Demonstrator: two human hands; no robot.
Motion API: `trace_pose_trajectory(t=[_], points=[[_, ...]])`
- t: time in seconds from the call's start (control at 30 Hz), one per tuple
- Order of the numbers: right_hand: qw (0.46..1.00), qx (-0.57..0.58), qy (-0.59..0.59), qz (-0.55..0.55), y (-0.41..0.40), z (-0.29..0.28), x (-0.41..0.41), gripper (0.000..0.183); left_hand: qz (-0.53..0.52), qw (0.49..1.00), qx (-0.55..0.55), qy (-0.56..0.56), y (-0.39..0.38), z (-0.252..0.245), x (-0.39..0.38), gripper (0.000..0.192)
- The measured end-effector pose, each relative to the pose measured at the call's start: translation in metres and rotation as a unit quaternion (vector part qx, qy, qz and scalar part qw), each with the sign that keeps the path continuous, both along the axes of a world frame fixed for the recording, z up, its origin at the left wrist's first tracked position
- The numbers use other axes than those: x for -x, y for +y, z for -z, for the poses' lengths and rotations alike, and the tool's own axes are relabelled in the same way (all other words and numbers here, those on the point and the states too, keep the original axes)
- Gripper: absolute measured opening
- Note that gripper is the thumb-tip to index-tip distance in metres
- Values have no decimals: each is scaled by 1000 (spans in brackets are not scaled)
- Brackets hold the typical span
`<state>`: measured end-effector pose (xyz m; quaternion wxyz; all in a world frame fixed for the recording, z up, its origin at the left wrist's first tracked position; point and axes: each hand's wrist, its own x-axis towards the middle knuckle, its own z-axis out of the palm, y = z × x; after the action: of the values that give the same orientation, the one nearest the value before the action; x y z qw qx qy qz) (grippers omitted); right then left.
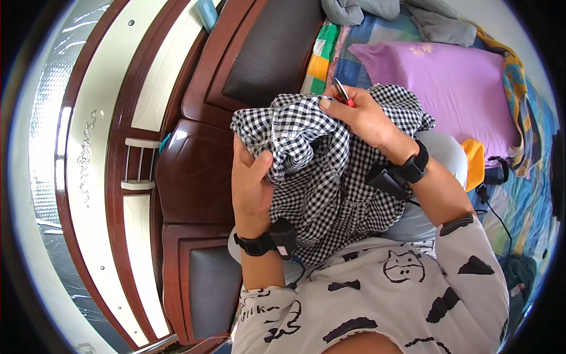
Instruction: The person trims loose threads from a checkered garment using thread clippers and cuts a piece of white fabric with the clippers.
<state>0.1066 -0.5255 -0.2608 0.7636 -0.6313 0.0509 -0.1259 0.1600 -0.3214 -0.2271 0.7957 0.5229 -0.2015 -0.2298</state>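
A black-and-white gingham cloth piece (318, 186), gathered and seamed like a garment, lies bunched over my lap. My left hand (252, 177) grips its left edge, thumb on top and the fingers hidden behind the fabric. A white-stitched seam (275, 128) runs close to that thumb. At the upper edge my right hand (365, 113) pinches the cloth between thumb and fingers. The same hand holds a small metal-bladed tool (340, 90) with a red part, its blades pointing up and away; most of its handle is hidden, and it looks like small scissors.
A brown wooden headboard (199, 172) with dark padded panels stands to the left, a cream-and-brown wardrobe (119, 88) beyond it. On the bed lie a purple pillow (451, 97), a grey cloth (442, 28) and a yellow item (473, 163). A black cable (499, 221) trails at the right.
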Motion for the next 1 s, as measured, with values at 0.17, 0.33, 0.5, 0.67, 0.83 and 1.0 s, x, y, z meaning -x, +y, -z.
trace_pose_trajectory(t=[0.17,0.33,0.5,0.67,0.83,1.0], points=[[1000,19,4,2,-1,8,-4,17,-87,996,2,9,-7,-14,10,44],[999,49,-13,8,-1,10,-4,25,-129,990,-23,-49,-2,-22,16,40],[999,38,-16,0,-1,8,-1,20,-153,983,-43,-88,-3,-29,25,37],[999,32,-23,-34,-2,-2,5,17,-173,977,-61,-105,3,-34,28,33],[987,-55,-77,-132,-3,-9,12,20,-190,978,-34,-75,7,-40,27,31],[969,-110,-122,-183,-5,-15,16,19,-208,976,-19,-61,16,-35,22,32]])
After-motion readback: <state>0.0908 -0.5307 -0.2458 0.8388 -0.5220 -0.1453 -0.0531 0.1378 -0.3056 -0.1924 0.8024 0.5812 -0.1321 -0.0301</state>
